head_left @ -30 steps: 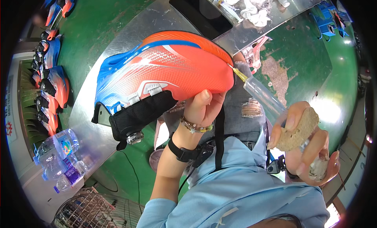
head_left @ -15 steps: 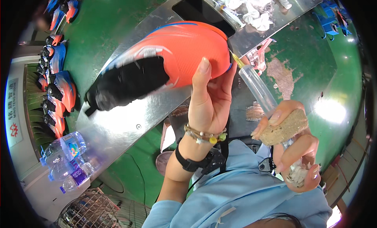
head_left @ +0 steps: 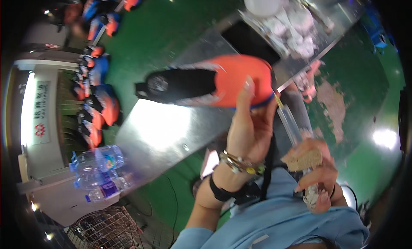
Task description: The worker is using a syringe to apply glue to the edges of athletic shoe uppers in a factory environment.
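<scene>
My left hand (head_left: 253, 126) grips an orange and black sports shoe (head_left: 242, 79) by its toe end, thumb on the upper and the fingers hidden underneath. The black collar of the shoe points to the left. My right hand (head_left: 315, 167) is closed around a clear syringe (head_left: 290, 122) with a yellow tip. That tip is at the edge of the shoe's toe, beside the sole; whether it touches is too blurred to tell. In the same right hand are a tan, rough-surfaced block (head_left: 304, 160) and a crumpled white wad (head_left: 310, 197).
Beneath the shoe runs a metal workbench (head_left: 141, 141) with a dark phone-like slab (head_left: 250, 41), crumpled white tissues (head_left: 296, 32) and a white tub (head_left: 262, 2). Plastic bottles (head_left: 101, 169) stand at its left end. More shoes (head_left: 105, 105) line a rack at left. A wire basket (head_left: 105, 227) sits below.
The shoe has turned so that its length lies nearly level across the view, its heel end raised. The syringe tip has stayed by the toe edge. My view has shifted, bringing the white tub in.
</scene>
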Demonstrator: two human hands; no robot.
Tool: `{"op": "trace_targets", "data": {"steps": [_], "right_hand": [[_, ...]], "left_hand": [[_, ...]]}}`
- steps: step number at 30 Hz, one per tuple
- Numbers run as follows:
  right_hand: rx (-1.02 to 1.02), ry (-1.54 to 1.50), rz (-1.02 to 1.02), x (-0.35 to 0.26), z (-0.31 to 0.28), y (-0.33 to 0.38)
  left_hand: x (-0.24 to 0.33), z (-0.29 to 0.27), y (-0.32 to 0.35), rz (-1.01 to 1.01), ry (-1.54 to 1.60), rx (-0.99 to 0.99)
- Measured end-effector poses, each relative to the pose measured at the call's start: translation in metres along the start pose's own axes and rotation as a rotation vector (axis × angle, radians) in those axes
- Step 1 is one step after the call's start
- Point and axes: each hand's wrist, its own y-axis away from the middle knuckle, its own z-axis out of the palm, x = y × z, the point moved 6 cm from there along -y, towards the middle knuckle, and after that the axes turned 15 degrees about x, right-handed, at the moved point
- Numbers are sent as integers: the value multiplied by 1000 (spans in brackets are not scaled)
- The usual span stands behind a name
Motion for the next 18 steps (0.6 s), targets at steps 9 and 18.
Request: {"op": "trace_targets", "data": {"steps": [9, 18], "right_hand": [[158, -17, -70, 11, -7, 22], [458, 123, -256, 9, -61, -25]], "left_hand": [[-11, -18, -12, -81, 22, 25], [247, -87, -87, 329, -153, -166]]}}
